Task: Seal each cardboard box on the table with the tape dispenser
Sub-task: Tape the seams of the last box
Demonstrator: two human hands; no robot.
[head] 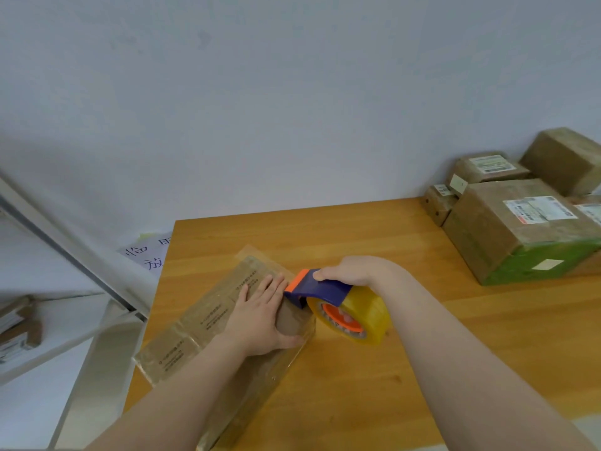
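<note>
- Cardboard box: long and flat, wrapped in glossy clear tape, lying on the left part of the wooden table.
- Long axis runs on a diagonal, from the table's near-left edge up toward the far middle; the printed flap strip follows the same line.
- Near-left corner of the box reaches about to the table's left edge; whether it overhangs, cannot tell.
- Left hand lies flat on the box top, fingers straight and together, pointing away and to the right; the thumb lies along the box's right edge.
- Tape dispenser: blue body, orange nose touching the box top just beside the left fingertips. Nose points left.
- Yellow tape roll with an orange hub hangs past the box's right edge, over the table.
- Right hand is curled over the dispenser's handle from above, gripping it.
- Bare wood runs right of the roll and toward the near edge.
- Stacked parcels with shipping labels fill the far-right corner, well apart from the box; the largest has a green side.
- Paper sheet with handwritten characters hangs on the wall beyond the table's left edge.
- White shelf stands to the left, holding small cartons.
</note>
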